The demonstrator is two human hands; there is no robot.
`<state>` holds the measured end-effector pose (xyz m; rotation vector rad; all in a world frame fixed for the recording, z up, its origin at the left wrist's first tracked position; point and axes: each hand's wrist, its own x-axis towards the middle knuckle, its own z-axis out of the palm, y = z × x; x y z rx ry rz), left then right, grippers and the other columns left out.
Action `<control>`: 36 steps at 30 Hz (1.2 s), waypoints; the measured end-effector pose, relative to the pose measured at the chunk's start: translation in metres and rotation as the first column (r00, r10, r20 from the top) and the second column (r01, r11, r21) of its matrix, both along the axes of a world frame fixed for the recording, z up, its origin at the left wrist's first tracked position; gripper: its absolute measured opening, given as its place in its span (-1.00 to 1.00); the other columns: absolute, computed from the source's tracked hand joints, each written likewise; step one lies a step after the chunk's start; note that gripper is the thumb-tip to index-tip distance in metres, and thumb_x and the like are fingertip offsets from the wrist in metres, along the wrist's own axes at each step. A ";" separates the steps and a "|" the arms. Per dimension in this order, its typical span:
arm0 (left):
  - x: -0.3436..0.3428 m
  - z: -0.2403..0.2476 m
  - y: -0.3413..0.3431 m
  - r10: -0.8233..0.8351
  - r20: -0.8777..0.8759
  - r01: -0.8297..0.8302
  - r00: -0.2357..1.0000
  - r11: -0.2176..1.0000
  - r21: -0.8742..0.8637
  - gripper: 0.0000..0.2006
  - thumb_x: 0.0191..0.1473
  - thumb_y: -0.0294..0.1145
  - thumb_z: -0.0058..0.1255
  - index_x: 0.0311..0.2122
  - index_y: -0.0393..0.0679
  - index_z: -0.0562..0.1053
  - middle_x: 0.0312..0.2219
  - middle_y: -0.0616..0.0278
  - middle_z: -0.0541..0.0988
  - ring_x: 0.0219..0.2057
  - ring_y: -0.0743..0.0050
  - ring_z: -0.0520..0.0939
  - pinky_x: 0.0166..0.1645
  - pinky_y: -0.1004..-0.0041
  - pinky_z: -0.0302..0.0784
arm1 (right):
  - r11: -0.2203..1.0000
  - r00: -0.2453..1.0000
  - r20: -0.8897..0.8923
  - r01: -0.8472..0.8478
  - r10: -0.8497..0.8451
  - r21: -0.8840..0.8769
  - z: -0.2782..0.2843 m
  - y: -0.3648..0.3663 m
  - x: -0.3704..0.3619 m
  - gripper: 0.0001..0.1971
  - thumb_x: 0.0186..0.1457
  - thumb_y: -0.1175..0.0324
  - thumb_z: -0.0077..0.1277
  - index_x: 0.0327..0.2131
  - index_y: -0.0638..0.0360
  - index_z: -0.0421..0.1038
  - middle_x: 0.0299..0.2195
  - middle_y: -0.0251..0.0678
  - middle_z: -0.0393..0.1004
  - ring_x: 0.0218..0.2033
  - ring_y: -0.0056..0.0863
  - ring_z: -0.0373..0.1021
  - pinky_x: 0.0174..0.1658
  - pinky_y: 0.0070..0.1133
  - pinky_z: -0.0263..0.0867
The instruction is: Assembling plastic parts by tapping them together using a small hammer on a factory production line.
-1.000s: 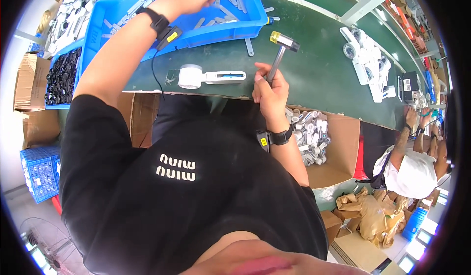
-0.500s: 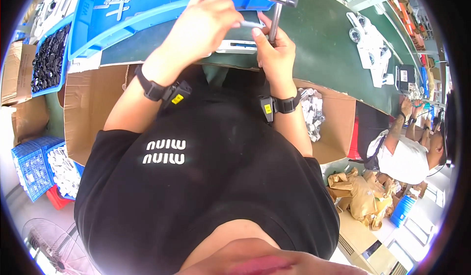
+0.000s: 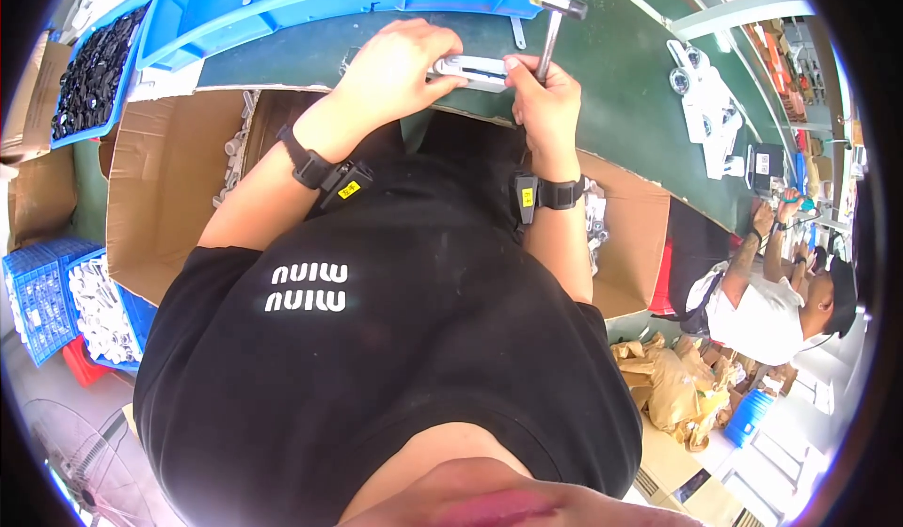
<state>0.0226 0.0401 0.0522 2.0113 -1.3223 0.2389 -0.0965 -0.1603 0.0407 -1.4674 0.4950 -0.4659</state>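
Note:
A long white part (image 3: 480,72) with a slot along its middle is held level just above the green bench near its front edge. My left hand (image 3: 400,64) pinches its left end between thumb and fingers. At its right end, my right hand (image 3: 547,104) presses thumb and forefinger against the part. The same right hand has a small hammer (image 3: 550,43) in its grip, handle down through the fist and double-faced head up. My fingers hide both ends of the part. One thin grey strip (image 3: 518,33) lies on the bench beside the blue tray (image 3: 376,2).
Loose strips lie in the blue tray. To the left stands a blue bin of black parts (image 3: 99,80). Open cardboard boxes (image 3: 155,188) sit below the bench edge. White parts with round ends (image 3: 701,104) rest on the right of the bench (image 3: 630,94). A co-worker (image 3: 767,292) sits farther right.
A thin strip pinched between my hands no longer shows there. The white part, earlier on the bench below them, is now lifted in both hands. The hammer has stayed in my right hand.

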 end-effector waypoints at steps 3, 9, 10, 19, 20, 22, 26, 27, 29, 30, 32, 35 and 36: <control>0.000 -0.008 0.000 0.007 0.041 -0.005 0.999 0.999 -0.049 -0.70 0.06 -0.25 0.38 -0.20 -0.18 0.54 -0.34 0.11 0.64 -0.18 0.02 0.68 0.18 0.11 0.56 | 0.998 0.999 -0.035 -0.037 0.035 -0.051 0.000 0.000 0.002 -0.87 0.21 0.40 0.31 -0.25 0.26 0.66 -0.53 -0.51 0.54 -0.66 -0.87 0.21 -0.61 -0.72 0.06; 0.001 -0.014 0.001 -0.070 0.058 0.074 0.996 0.995 -0.065 -0.77 0.08 -0.29 0.35 -0.32 -0.24 0.58 -0.34 0.11 0.65 -0.19 0.00 0.68 0.18 0.10 0.57 | 0.974 0.998 -0.031 -0.060 0.055 -0.219 -0.005 -0.006 0.002 -0.86 0.18 0.41 0.32 -0.31 0.30 0.69 -0.57 -0.57 0.50 -0.57 -0.81 0.28 -0.47 -0.68 0.20; -0.002 -0.014 0.001 -0.053 0.079 0.060 0.995 0.995 -0.078 -0.78 0.07 -0.29 0.35 -0.33 -0.24 0.59 -0.34 0.12 0.65 -0.19 0.01 0.68 0.14 0.12 0.57 | 0.958 0.998 -0.047 -0.058 0.047 -0.280 -0.004 -0.005 0.001 -0.85 0.17 0.38 0.33 -0.30 0.30 0.69 -0.58 -0.57 0.49 -0.56 -0.80 0.30 -0.46 -0.67 0.23; -0.004 -0.015 0.000 -0.031 0.160 0.042 0.987 0.997 -0.061 -0.82 0.12 -0.30 0.26 -0.30 -0.19 0.64 -0.35 0.16 0.59 -0.19 0.09 0.64 0.05 0.17 0.53 | 0.872 0.987 -0.152 -0.119 0.052 -0.474 0.000 -0.009 -0.003 -0.78 0.16 0.28 0.31 -0.27 0.26 0.70 -0.63 -0.51 0.47 -0.55 -0.78 0.32 -0.43 -0.62 0.27; -0.006 -0.014 0.000 -0.017 0.154 0.025 0.988 0.998 -0.050 -0.82 0.12 -0.30 0.25 -0.30 -0.19 0.63 -0.35 0.16 0.59 -0.19 0.10 0.64 0.05 0.17 0.52 | 0.881 0.982 -0.170 -0.151 0.082 -0.448 -0.002 -0.010 -0.004 -0.78 0.17 0.27 0.30 -0.27 0.26 0.70 -0.64 -0.51 0.46 -0.55 -0.77 0.31 -0.44 -0.61 0.26; -0.010 -0.009 -0.001 -0.001 0.160 0.009 0.987 0.999 -0.048 -0.84 0.09 -0.34 0.28 -0.32 -0.21 0.61 -0.35 0.14 0.61 -0.20 0.06 0.65 0.04 0.17 0.55 | 0.868 0.984 -0.157 -0.151 0.085 -0.473 -0.005 -0.011 -0.005 -0.78 0.18 0.27 0.30 -0.27 0.26 0.70 -0.65 -0.51 0.43 -0.56 -0.77 0.29 -0.45 -0.60 0.24; -0.016 -0.002 -0.008 0.068 0.234 -0.075 0.970 0.997 0.022 -0.83 0.07 -0.35 0.31 -0.30 -0.22 0.61 -0.32 0.14 0.65 -0.19 0.01 0.69 0.04 0.15 0.60 | 0.832 0.988 -0.144 -0.121 0.050 -0.541 -0.008 -0.010 -0.003 -0.77 0.19 0.26 0.30 -0.27 0.25 0.69 -0.68 -0.52 0.35 -0.58 -0.78 0.23 -0.49 -0.57 0.19; -0.016 -0.006 -0.011 0.067 0.225 -0.074 0.972 0.997 0.022 -0.83 0.07 -0.35 0.31 -0.30 -0.22 0.61 -0.32 0.14 0.65 -0.19 0.01 0.69 0.04 0.15 0.60 | 0.832 0.987 -0.153 -0.126 0.050 -0.540 -0.009 -0.010 -0.003 -0.77 0.19 0.26 0.30 -0.27 0.25 0.69 -0.68 -0.52 0.35 -0.58 -0.78 0.23 -0.49 -0.57 0.19; -0.019 -0.011 -0.017 0.015 0.244 0.010 0.970 0.995 -0.102 -0.80 0.08 -0.33 0.31 -0.24 -0.21 0.63 -0.29 0.18 0.68 -0.19 0.03 0.71 0.01 0.17 0.63 | 0.824 0.989 -0.141 -0.120 0.050 -0.553 -0.009 -0.009 -0.003 -0.79 0.20 0.26 0.29 -0.28 0.24 0.69 -0.69 -0.52 0.32 -0.59 -0.78 0.21 -0.50 -0.56 0.17; -0.018 -0.014 -0.017 0.014 0.238 0.010 0.971 0.995 -0.101 -0.80 0.08 -0.33 0.31 -0.24 -0.21 0.63 -0.29 0.18 0.68 -0.19 0.03 0.71 0.01 0.17 0.63 | 0.825 0.988 -0.147 -0.123 0.050 -0.551 -0.008 -0.008 -0.003 -0.79 0.20 0.26 0.29 -0.28 0.24 0.69 -0.69 -0.52 0.32 -0.59 -0.78 0.21 -0.50 -0.56 0.17; -0.016 -0.019 -0.019 0.005 0.275 0.013 0.961 0.998 -0.065 -0.79 0.07 -0.35 0.32 -0.21 -0.20 0.65 -0.25 0.21 0.70 -0.22 0.10 0.73 -0.05 0.22 0.65 | 0.847 0.987 -0.152 -0.128 0.056 -0.516 -0.007 -0.009 -0.003 -0.79 0.21 0.27 0.29 -0.29 0.25 0.68 -0.69 -0.51 0.32 -0.58 -0.78 0.21 -0.49 -0.57 0.18; -0.017 -0.020 -0.020 0.007 0.227 -0.002 0.974 1.000 -0.025 -0.83 0.05 -0.39 0.32 -0.26 -0.20 0.65 -0.30 0.24 0.68 -0.27 0.16 0.72 -0.12 0.25 0.65 | 0.850 0.987 -0.156 -0.121 0.046 -0.513 -0.006 -0.009 -0.004 -0.79 0.22 0.27 0.27 -0.31 0.26 0.68 -0.69 -0.52 0.30 -0.58 -0.78 0.21 -0.49 -0.57 0.17; -0.018 -0.020 -0.021 0.003 0.226 0.003 0.974 1.000 -0.030 -0.83 0.05 -0.39 0.32 -0.26 -0.20 0.65 -0.30 0.24 0.68 -0.27 0.16 0.72 -0.12 0.25 0.65 | 0.848 0.987 -0.158 -0.117 0.040 -0.517 -0.004 -0.008 -0.005 -0.79 0.22 0.27 0.27 -0.31 0.26 0.68 -0.69 -0.52 0.30 -0.58 -0.78 0.21 -0.49 -0.57 0.17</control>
